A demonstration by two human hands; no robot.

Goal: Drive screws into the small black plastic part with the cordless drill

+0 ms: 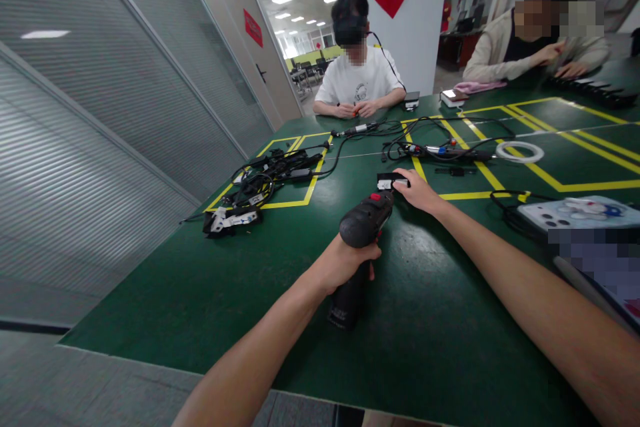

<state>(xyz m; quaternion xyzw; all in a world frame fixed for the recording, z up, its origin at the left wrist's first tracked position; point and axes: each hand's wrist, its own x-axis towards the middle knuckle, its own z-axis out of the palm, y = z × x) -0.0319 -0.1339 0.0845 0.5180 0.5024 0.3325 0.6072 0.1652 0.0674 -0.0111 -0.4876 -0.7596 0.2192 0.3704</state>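
My left hand is wrapped round the grip of a black cordless drill with a red switch on top. The drill points away from me, with its battery base low over the green table. Just past its nose lies a small black block with a white label. The fingers of my right hand grip this block at its right end. The drill's tip comes up close to the block; whether they touch I cannot tell.
Tangled black cables and a black pouch with white pieces lie to the left. Further off are corded tools and a white tube coil. Phones lie on the right. Two people sit across the table.
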